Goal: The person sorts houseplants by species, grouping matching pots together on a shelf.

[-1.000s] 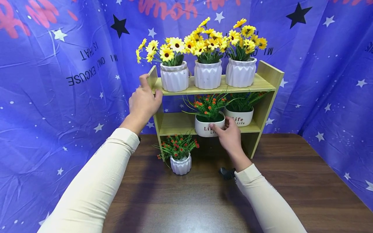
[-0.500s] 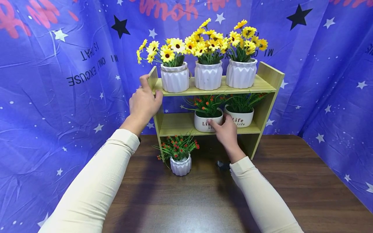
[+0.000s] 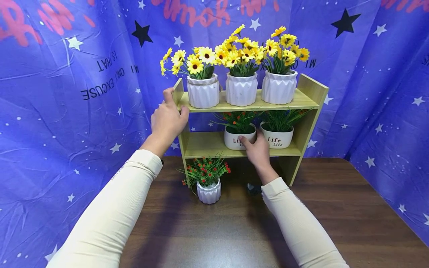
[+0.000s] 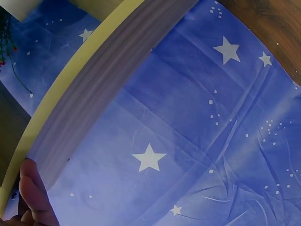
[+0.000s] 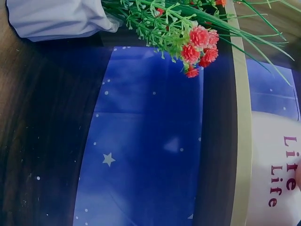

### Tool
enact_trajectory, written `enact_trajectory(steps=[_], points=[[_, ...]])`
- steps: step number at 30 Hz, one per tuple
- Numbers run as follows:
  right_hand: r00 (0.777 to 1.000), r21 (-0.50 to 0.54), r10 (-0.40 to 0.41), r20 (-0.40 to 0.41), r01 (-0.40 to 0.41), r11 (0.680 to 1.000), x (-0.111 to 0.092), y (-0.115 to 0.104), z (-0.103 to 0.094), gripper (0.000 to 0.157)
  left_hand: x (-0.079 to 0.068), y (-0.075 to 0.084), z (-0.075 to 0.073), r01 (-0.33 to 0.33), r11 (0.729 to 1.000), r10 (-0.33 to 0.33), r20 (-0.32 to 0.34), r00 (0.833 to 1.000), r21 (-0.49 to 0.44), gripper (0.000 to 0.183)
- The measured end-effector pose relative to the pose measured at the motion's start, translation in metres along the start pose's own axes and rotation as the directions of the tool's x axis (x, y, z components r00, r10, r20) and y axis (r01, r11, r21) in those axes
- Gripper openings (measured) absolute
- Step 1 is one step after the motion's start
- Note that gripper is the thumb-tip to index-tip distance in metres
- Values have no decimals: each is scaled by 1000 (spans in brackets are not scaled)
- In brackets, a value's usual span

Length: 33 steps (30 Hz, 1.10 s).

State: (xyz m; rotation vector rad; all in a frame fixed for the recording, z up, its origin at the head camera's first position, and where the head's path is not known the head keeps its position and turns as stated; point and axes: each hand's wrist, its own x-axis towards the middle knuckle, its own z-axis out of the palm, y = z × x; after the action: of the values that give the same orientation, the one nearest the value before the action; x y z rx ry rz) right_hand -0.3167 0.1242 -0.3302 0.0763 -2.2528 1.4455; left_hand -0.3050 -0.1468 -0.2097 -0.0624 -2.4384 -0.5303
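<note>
My left hand (image 3: 168, 120) grips the upper left corner of a light wooden shelf (image 3: 207, 143); in the left wrist view a finger (image 4: 35, 188) lies against its side panel. With my right hand (image 3: 259, 149) I hold a white oval flowerpot (image 3: 231, 141) lettered "Life", thumb across its front, fingers at its right side. Orange-red flowers and grass grow from this pot, which sits on the middle board. Just to its right stands a matching white pot (image 3: 281, 140). Most of the held pot is outside the right wrist view, where its lettered side (image 5: 270, 155) shows at the right edge.
Three white pots of yellow daisies (image 3: 242, 89) stand along the top board. A small white ribbed pot (image 3: 209, 193) with red flowers is on the brown table (image 3: 214, 230), before the shelf's left leg. A blue starry curtain (image 3: 83, 123) hangs behind.
The right hand has moved the oval pot back and up from the shelf's front edge onto the middle board. My left hand stays on the shelf corner. The head view has shifted slightly.
</note>
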Motion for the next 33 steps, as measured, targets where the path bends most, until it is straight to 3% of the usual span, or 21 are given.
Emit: enact_trajectory(steps=[9, 14, 22, 33], points=[[1000, -16, -10, -29, 9, 1000, 1, 4, 2, 66, 0, 2, 2, -4, 1000, 4, -6, 1000, -3, 55], [995, -17, -64, -71, 63, 998, -8, 8, 1, 66, 0, 4, 1, -5, 1000, 5, -5, 1000, -5, 55], [959, -70, -236, -156, 228, 971, -45, 13, -2, 54, 0, 4, 2, -6, 1000, 6, -17, 1000, -1, 55], [973, -25, -207, -105, 205, 978, -96, 42, 7, 49, -1, 2, 1, 0, 1000, -1, -32, 999, -18, 55]])
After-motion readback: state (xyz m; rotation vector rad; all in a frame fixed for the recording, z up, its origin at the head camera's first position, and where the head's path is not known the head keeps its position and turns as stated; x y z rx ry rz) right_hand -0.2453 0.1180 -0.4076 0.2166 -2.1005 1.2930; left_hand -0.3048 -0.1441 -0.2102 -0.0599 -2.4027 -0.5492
